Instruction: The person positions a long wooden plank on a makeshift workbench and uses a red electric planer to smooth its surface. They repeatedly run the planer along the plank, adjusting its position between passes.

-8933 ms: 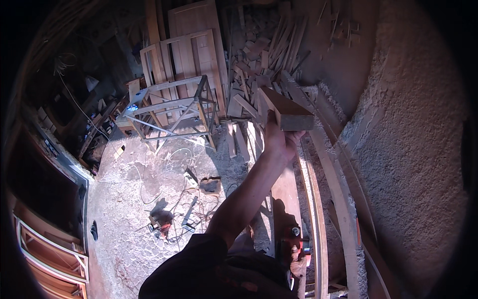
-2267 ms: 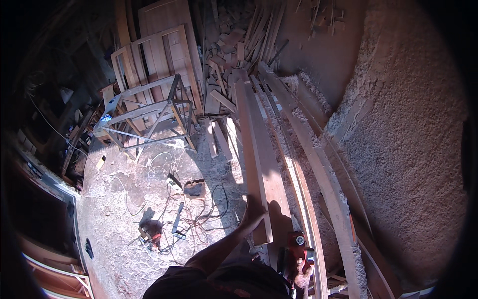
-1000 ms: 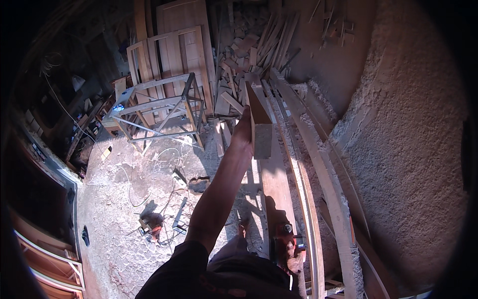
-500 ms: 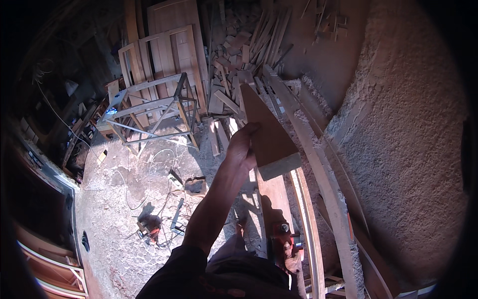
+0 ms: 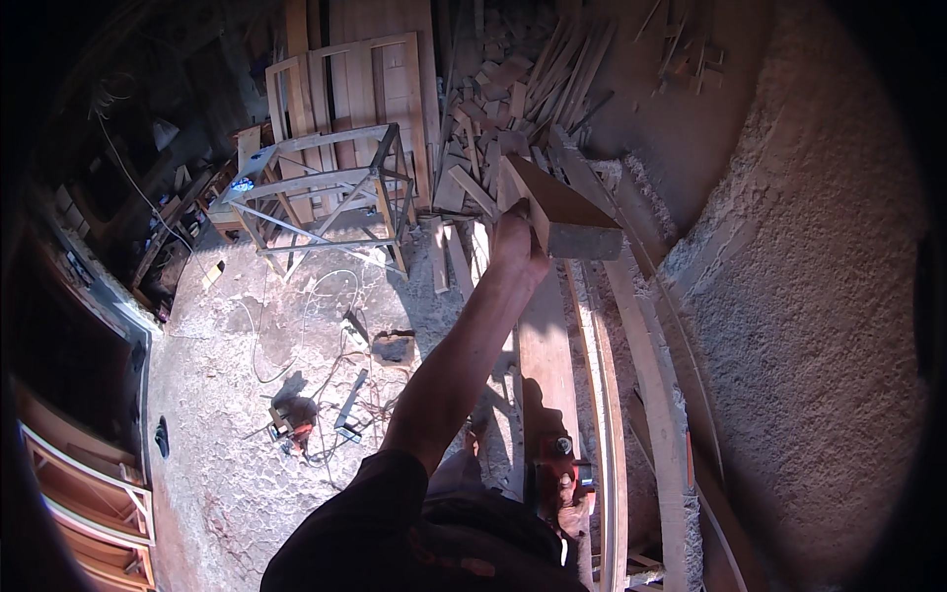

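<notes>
Brown wooden board (image 5: 558, 200) pointing away, near end rising, flat end face (rectangular, paler) showing. Red power tool (image 5: 548, 480) sitting well apart, round knob facing up.

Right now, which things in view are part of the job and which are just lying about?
In use, it seems: board in the left hand; red power tool under the right hand.

Apparently just lying about: second red tool; scrap wood; open frame; leaning panels.

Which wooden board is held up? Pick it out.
The flat brown wooden board raised in the bare left hand; the long pale wooden boards to its right lie lower, unlifted.
</notes>
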Motion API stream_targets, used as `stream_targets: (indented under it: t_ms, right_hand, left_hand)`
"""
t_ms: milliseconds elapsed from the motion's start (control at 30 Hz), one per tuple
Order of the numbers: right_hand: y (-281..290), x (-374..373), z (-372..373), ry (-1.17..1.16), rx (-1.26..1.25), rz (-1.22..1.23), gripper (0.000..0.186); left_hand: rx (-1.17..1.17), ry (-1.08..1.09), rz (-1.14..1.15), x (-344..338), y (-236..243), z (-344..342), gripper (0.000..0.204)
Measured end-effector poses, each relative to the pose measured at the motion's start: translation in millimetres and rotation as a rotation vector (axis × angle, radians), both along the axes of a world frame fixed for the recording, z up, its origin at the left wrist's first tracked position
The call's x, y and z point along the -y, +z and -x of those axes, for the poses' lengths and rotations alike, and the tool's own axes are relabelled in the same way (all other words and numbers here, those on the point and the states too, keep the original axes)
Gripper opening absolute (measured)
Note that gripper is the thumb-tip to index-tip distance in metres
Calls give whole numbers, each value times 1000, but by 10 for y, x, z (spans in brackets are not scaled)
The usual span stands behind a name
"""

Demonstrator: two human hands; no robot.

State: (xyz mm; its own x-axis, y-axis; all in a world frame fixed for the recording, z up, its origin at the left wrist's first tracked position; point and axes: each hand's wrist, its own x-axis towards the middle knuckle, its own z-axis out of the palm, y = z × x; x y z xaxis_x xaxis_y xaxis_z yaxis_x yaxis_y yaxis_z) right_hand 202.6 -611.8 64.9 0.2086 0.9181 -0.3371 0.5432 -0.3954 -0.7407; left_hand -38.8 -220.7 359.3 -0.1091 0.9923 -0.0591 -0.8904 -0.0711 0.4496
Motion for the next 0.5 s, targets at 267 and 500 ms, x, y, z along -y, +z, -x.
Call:
stream_targets:
  t_ms: [267,500]
  right_hand:
    - [6,4,0,7,6,9,42]
    - [-52,7,49,-8,-5,-37,42]
  left_hand:
    - [-5,-26,-7,105,124,-7,28]
    - [21,-96,-245,307,132,9,27]
